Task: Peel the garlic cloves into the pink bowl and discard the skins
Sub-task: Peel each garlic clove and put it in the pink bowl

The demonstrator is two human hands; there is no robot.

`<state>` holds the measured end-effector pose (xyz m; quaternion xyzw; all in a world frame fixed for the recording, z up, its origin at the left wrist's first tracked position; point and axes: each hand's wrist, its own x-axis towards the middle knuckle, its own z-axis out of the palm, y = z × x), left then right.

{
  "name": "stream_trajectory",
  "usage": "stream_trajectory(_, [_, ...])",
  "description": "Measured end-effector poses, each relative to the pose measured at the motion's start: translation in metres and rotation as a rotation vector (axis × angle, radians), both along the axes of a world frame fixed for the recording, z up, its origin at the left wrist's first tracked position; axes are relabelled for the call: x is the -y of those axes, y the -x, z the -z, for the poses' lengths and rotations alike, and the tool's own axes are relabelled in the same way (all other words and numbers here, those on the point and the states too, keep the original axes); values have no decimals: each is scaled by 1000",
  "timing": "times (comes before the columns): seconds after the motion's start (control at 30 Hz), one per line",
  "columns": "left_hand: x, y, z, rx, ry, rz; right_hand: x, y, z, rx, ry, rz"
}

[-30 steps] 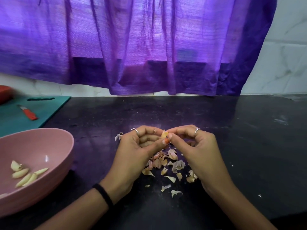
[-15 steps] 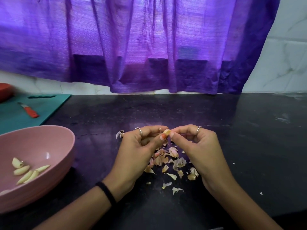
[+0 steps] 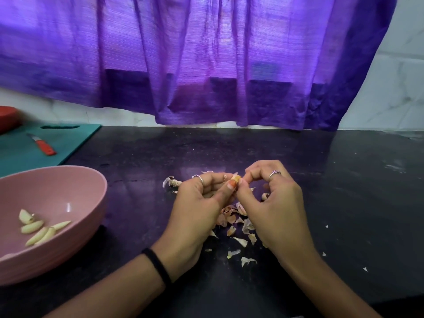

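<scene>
Since a moment ago my right hand [image 3: 273, 210] has lifted its knuckles over the garlic clove [image 3: 236, 178], which stays pinched between both hands above the skins [image 3: 234, 222]. My left hand [image 3: 199, 207] holds it with curled fingers and thumb; right fingers pinch its tip. Peeled cloves [image 3: 39, 228] lie in the pink bowl [image 3: 87, 193] on the black surface [image 3: 344, 191], left of my hands.

one head-worn wide-angle view looks forward and down from above the person's forearms, close over the black counter [image 3: 321, 180]. it faces the purple curtain [image 3: 206, 65] along the back wall, with the pink bowl [image 3: 75, 187] at its left edge and both hands near centre.
</scene>
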<state>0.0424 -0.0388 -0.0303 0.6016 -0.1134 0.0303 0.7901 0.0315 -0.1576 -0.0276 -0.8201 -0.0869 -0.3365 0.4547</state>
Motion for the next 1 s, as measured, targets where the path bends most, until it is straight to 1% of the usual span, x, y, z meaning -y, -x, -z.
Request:
stream_trajectory(0.13, [0,1,-2,-99,112,34,-3,-1,2,89,96,22])
stream_trajectory(0.2, [-2,2,-2,-130,143,59,-4,0,2,102,108,16])
stream_trajectory(0.37, [-4,1,-3,-127,168,43,1,2,1,32,19,11])
stream_trajectory(0.47, [-5,1,-3,-113,200,40,1,1,0,-38,15,-30])
stream_trajectory(0.57, [-6,2,-5,-104,177,39,2,0,2,-36,26,-30])
stream_trajectory(0.73, [-4,3,-5,-100,128,53,3,1,-1,15,-30,-52])
stream_trajectory(1.0, [-2,5,-7,-159,109,113,2,-4,1,145,75,-59])
